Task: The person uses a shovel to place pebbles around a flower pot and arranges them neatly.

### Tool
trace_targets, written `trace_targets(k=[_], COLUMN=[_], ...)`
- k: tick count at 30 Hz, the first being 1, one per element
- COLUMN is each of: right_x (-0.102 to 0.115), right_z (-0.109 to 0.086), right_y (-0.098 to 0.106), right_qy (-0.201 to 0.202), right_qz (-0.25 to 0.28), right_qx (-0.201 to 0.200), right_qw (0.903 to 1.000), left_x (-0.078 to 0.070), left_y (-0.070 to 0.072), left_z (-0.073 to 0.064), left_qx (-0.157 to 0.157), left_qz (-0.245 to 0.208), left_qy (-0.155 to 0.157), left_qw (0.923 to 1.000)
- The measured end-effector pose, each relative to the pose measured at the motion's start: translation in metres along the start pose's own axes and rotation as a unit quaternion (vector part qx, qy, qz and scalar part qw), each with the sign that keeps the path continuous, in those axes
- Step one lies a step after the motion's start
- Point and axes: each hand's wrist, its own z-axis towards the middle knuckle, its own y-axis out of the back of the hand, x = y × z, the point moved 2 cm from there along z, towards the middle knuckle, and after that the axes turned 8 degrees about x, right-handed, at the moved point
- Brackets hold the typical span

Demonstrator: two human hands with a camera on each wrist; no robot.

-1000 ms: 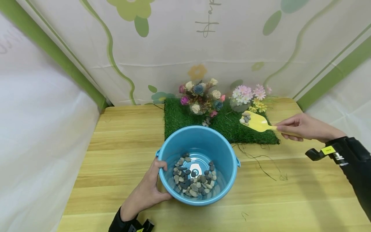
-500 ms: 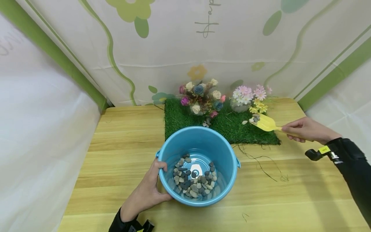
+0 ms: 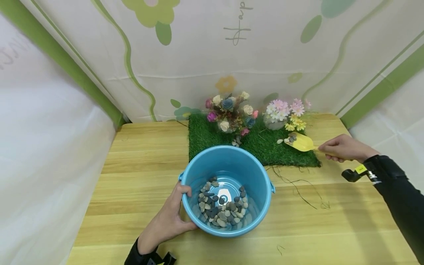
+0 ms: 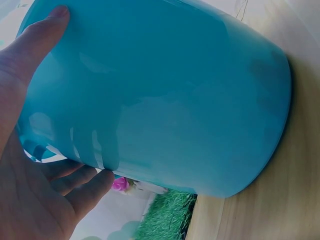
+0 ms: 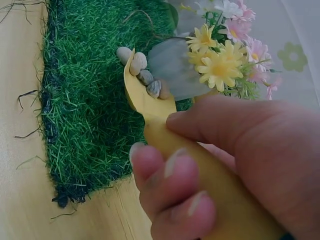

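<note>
My left hand (image 3: 169, 217) grips the blue bucket (image 3: 228, 158) at its left side, with a finger over the rim and the thumb low on the outer wall. Grey and white pebbles (image 3: 222, 217) lie on the bucket's bottom. My right hand (image 3: 344, 148) holds a yellow toy shovel (image 3: 303, 143) by its handle, thumb on top. The blade is low over the right part of the green turf mat (image 3: 268, 156). Several stones (image 5: 146, 77) sit at the blade's front end, and a white pebble (image 3: 279, 141) lies on the turf just beyond it.
Behind the blade stands a pale vase (image 5: 175, 70) of pink, white and yellow daisies (image 3: 279, 109). A rose bouquet (image 3: 228, 112) stands at the mat's left, with small stones (image 3: 236, 141) in front. Loose dark strands (image 3: 298, 187) lie on the wooden table (image 3: 139, 176). White curtains surround it.
My right hand drew the shovel to the right and lowered it a little, and a white pebble came off onto the turf. My left hand and the bucket stayed in place.
</note>
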Motion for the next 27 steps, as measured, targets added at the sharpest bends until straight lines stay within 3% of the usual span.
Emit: trace_targets(k=[27], right_x=[0.051], right_z=[0.006], right_y=[0.013], right_qy=[-0.048], right_qz=[-0.076], right_qx=[0.019], right_qw=[0.9957], left_x=[0.000], left_y=[0.000], left_z=[-0.001], left_qx=[-0.001], left_qz=[0.001], left_qy=[0.004], left_qw=[1.0000])
